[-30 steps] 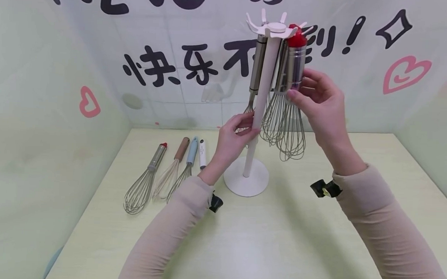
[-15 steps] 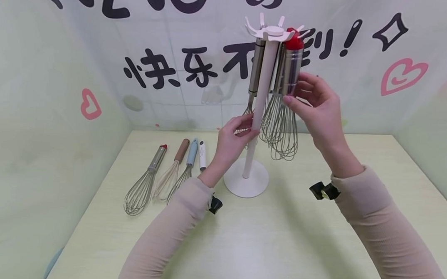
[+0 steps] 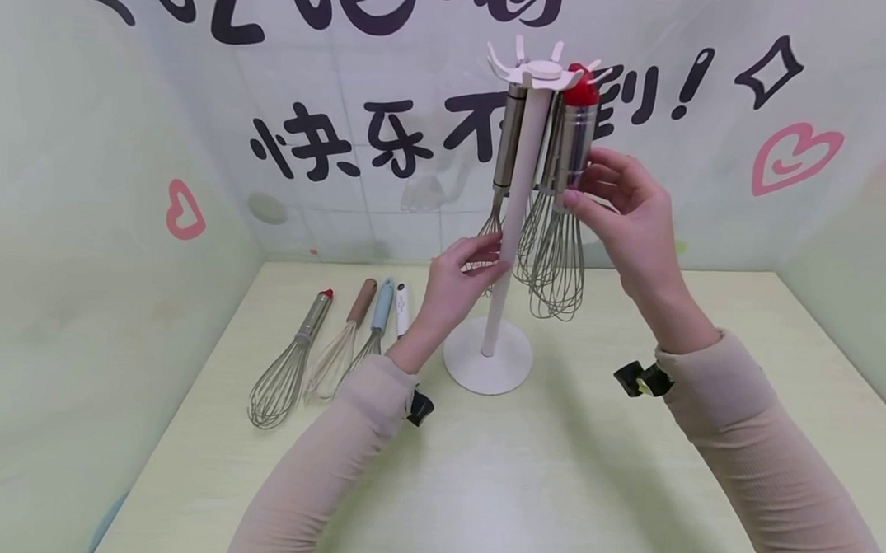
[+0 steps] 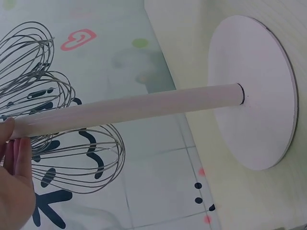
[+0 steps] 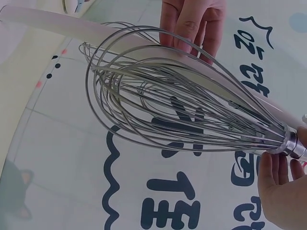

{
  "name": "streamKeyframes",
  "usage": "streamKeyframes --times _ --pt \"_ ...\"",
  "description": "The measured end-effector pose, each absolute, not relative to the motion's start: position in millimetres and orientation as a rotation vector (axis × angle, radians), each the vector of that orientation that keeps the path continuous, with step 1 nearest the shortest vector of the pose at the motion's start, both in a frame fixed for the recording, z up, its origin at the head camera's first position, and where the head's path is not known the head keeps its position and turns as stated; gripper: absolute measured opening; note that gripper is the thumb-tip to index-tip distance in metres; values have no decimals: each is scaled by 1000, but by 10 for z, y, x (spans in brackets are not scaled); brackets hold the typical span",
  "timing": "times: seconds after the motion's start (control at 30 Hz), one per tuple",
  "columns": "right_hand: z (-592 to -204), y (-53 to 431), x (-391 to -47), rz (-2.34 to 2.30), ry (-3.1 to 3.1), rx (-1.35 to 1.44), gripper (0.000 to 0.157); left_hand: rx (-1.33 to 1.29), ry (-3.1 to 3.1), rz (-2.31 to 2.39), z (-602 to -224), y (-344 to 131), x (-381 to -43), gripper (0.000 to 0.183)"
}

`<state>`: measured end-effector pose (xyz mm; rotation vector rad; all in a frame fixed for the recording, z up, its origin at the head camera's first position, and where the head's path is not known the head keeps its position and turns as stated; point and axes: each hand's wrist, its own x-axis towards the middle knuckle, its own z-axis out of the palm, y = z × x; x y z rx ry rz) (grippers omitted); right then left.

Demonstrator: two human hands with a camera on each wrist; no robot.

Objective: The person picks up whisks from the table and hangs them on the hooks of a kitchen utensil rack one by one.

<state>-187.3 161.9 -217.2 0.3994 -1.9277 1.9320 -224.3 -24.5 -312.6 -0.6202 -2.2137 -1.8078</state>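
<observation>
A white rack (image 3: 514, 222) with a round base and upturned hooks at its top stands on the table. My left hand (image 3: 458, 281) holds its pole between thumb and fingers about halfway up. My right hand (image 3: 634, 223) grips the lower handle of a steel whisk (image 3: 576, 146) with a red cap, whose top is right at the hooks. In the right wrist view this whisk's wire loops (image 5: 182, 110) overlap the pole. Behind it another whisk (image 3: 530, 231) is mostly hidden. One more steel whisk (image 3: 508, 139) hangs on the pole's left side.
On the table's left lie a red-tipped steel whisk (image 3: 291, 361), a brown-handled whisk (image 3: 362, 302), a blue-handled whisk (image 3: 382, 307) and a white-handled tool (image 3: 402, 308), partly hidden by the left forearm. A printed backdrop (image 3: 327, 214) stands behind the table (image 3: 508, 486).
The red-capped whisk in my right hand has shifted slightly left, closer to the pole, and its loops hang nearer the whisk behind. My left hand stays on the pole.
</observation>
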Motion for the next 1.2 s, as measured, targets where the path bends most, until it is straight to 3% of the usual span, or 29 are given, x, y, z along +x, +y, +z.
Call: streamKeyframes --times 1.2 --pt "-1534 1471 -1950 2010 -1574 446 39 -395 -2429 -1671 -3165 -746 -2400 36"
